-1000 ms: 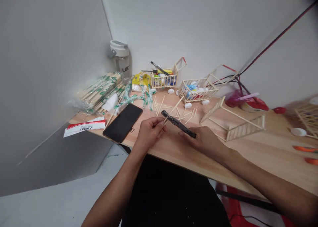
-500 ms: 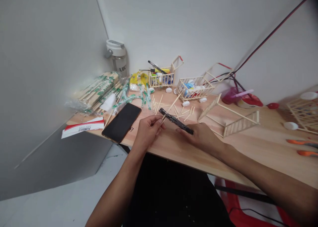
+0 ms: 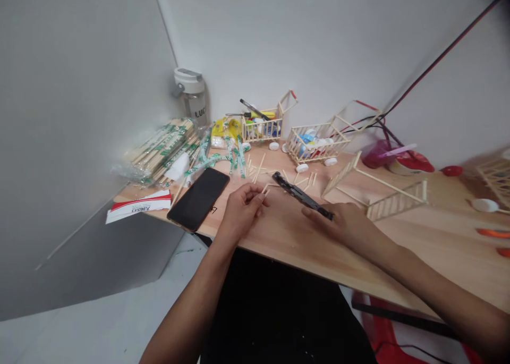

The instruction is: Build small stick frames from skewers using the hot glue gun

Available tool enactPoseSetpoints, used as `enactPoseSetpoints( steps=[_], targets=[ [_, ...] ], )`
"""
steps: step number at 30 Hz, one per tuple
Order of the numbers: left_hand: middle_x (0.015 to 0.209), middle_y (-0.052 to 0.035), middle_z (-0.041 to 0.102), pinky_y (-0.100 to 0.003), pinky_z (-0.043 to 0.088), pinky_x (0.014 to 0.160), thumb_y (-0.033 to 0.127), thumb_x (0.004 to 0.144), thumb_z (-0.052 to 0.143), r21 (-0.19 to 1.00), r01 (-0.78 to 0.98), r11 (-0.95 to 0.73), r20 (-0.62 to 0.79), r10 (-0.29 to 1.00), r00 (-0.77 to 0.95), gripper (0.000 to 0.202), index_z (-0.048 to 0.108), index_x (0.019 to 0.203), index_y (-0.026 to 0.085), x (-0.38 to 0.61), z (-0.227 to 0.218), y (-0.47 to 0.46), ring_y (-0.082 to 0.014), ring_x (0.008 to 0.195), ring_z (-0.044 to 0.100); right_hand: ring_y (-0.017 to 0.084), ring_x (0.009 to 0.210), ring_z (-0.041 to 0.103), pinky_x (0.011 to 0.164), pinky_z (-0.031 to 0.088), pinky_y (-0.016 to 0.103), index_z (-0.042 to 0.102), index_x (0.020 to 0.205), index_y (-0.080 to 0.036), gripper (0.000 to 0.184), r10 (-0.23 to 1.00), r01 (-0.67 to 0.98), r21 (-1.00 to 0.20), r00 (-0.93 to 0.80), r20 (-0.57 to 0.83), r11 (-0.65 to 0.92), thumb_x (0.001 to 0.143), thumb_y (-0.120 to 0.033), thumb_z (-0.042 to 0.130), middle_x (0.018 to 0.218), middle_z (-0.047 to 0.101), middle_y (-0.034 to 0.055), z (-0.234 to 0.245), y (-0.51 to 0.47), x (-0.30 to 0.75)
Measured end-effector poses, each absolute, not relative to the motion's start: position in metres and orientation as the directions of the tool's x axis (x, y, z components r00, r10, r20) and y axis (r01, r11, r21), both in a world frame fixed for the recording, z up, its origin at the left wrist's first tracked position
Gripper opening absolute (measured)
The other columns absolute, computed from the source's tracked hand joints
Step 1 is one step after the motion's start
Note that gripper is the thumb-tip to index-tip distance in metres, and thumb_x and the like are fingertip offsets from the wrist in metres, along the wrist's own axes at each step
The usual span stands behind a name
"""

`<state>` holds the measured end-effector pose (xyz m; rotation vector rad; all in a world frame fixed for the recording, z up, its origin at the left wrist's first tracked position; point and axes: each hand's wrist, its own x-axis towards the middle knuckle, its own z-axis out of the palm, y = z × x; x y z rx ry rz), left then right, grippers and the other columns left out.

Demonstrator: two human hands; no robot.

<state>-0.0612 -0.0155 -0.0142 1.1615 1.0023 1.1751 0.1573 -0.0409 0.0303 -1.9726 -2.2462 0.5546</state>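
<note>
Head view: wooden stick (image 3: 265, 189) pinched in left grip (image 3: 242, 211), black bar (image 3: 300, 196) pinched in right grip (image 3: 345, 227).

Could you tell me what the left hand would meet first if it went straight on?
The left hand would probably meet the slim black flat bar in the right hand, though depth is unclear.

Grey translucent water bottle with white cap (image 3: 193, 104): "LUC", cut off at edge | red-and-white paper packet (image 3: 138, 206): small print, illegible
</note>
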Motion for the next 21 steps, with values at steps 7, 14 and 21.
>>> enactPoseSetpoints(
  steps=[7, 14, 21],
  targets=[
    [0.076, -0.0039, 0.067, -0.016, 0.044, 0.058, 0.019, 0.074, 0.066, 0.966, -0.254, 0.045, -0.024, 0.996, 0.086, 0.012, 0.060, 0.082, 0.012, -0.047, -0.008, -0.001, -0.0073, 0.063, 0.058, 0.022, 0.060, 0.060, 0.055, 0.037, 0.030, 0.055, 0.066, -0.021, 0.061, 0.959, 0.952, -0.305, -0.091, -0.267, 0.005, 0.084, -0.072, 0.026, 0.061, 0.062, 0.0054, 0.039, -0.071, 0.187],
    [0.079, -0.0080, 0.070, -0.031, 0.052, 0.080, 0.005, 0.074, 0.063, 0.819, -0.538, 0.200, -0.170, 0.980, 0.105, 0.013, 0.055, 0.082, 0.011, -0.039, -0.007, 0.022, -0.0160, 0.076, 0.069, 0.028, 0.065, 0.064, 0.057, 0.040, 0.034, 0.060, 0.075, -0.024, 0.055, 0.979, 0.993, -0.118, -0.049, -0.196, 0.026, 0.082, -0.071, 0.032, 0.069, 0.067, 0.0073, 0.030, -0.090, 0.219],
    [0.075, -0.0066, 0.069, -0.037, 0.055, 0.082, -0.003, 0.076, 0.059, 0.817, -0.548, 0.180, -0.182, 0.982, 0.051, 0.015, 0.054, 0.082, 0.010, -0.041, -0.005, 0.027, -0.0172, 0.074, 0.070, 0.031, 0.070, 0.067, 0.059, 0.050, 0.041, 0.067, 0.084, -0.027, 0.051, 0.997, 0.977, -0.205, -0.071, -0.033, 0.063, 0.073, -0.069, 0.042, 0.081, 0.072, 0.0073, 0.022, -0.108, 0.251]
  ],
)
